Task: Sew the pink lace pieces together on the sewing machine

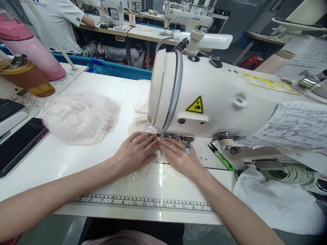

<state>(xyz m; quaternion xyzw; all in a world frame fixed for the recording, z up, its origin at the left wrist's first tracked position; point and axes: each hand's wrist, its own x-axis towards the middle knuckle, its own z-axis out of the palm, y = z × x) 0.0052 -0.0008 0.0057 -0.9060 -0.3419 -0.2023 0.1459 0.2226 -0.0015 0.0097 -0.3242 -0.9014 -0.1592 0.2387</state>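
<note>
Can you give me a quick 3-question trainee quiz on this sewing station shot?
1. True or false: both hands lie flat on the lace fabric just in front of the sewing machine head.
2. Which item lies on the table to the right of the right hand? A) green thread snips B) a pink bottle C) a black phone
3. Fill in: the heap of pale lace pieces sits to the ___ of the left hand.

Key: 1 true. 2 A. 3 left.
</note>
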